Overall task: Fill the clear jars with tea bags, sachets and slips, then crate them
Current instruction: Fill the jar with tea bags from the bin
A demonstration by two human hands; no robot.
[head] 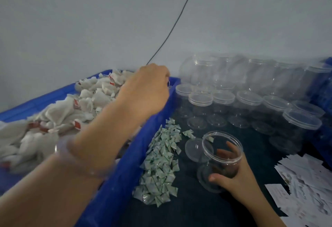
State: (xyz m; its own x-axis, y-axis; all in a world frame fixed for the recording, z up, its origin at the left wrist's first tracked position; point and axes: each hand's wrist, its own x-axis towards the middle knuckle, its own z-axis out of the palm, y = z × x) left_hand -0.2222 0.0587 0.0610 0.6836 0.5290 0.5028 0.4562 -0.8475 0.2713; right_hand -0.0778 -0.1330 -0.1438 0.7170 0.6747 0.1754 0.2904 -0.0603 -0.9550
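So, the right hand [233, 176] at the lower right of the frame is wrapped around an open, tilted clear jar [221, 152] on the table [197, 210]. The left hand [146, 90] at upper centre reaches over the blue crate [124, 174] of tea bags [59, 111] with its fingers curled under, can't tell if it's got anything. Sachets [160, 165] sit between crate and jar, slips [305, 183] are at the right edge, and lidded jars [248, 100] are behind.

Bare forearms [53, 181], a clear, faintly lilac bangle [89, 170] round the wrist just behind the left grip [145, 91], smooth and glossy, the arm showing through it
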